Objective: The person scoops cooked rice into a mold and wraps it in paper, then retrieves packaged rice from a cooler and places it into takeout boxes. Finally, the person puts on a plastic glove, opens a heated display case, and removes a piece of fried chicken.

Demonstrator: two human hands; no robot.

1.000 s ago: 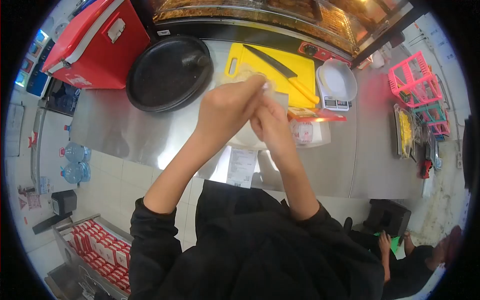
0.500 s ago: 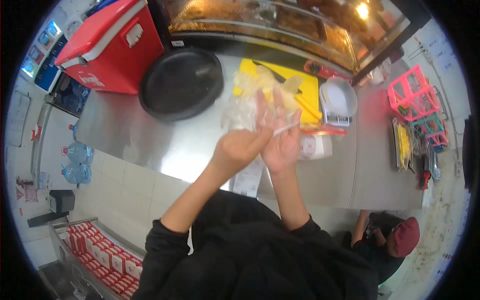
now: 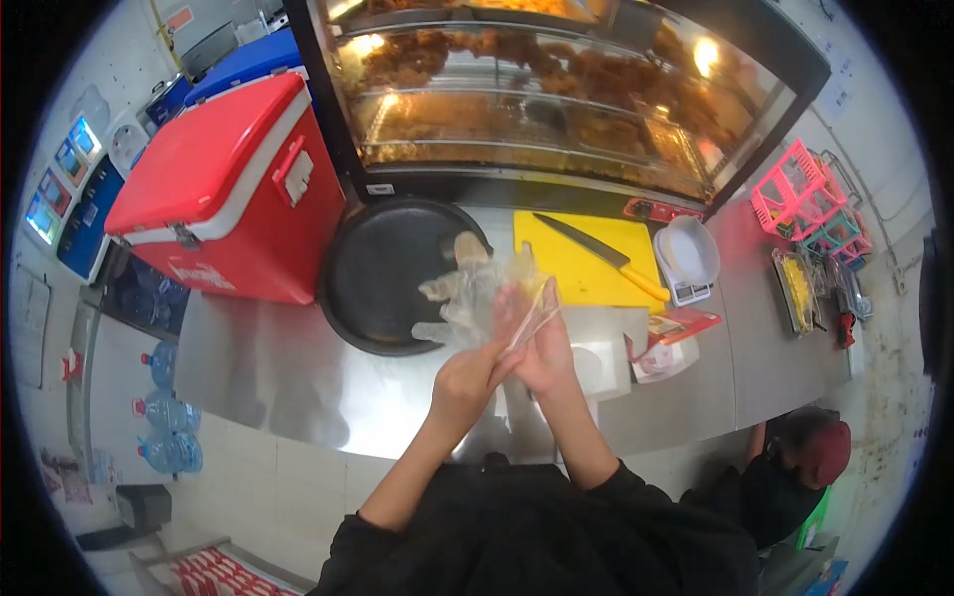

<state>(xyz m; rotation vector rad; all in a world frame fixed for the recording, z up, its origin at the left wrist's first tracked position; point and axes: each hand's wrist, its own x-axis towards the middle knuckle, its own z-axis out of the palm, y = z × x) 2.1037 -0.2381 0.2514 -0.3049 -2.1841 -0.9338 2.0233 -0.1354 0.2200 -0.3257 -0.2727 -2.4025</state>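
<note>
A clear plastic glove (image 3: 467, 298) hangs spread in front of me, its loose fingers pointing up and left over the edge of the round black pan (image 3: 393, 288). My left hand (image 3: 467, 382) is closed, pinching the glove's cuff near the wrist end. The fingers of my right hand (image 3: 542, 348) are stretched out inside the cuff, seen through the thin plastic. Beyond the right hand lies a yellow cutting board (image 3: 571, 283) with a yellow-handled knife (image 3: 596, 248) on it.
A red cooler (image 3: 214, 199) stands at the left of the steel counter (image 3: 258, 358). The lit food display case (image 3: 537, 109) runs along the back. A kitchen scale with a bowl (image 3: 688, 258) and a paper box (image 3: 661, 358) sit at right. A person (image 3: 785, 477) is at lower right.
My view has tilted up, showing more of the display case. The glove has swung left off the cutting board toward the pan, uncovering the knife. My left hand still pinches the cuff.
</note>
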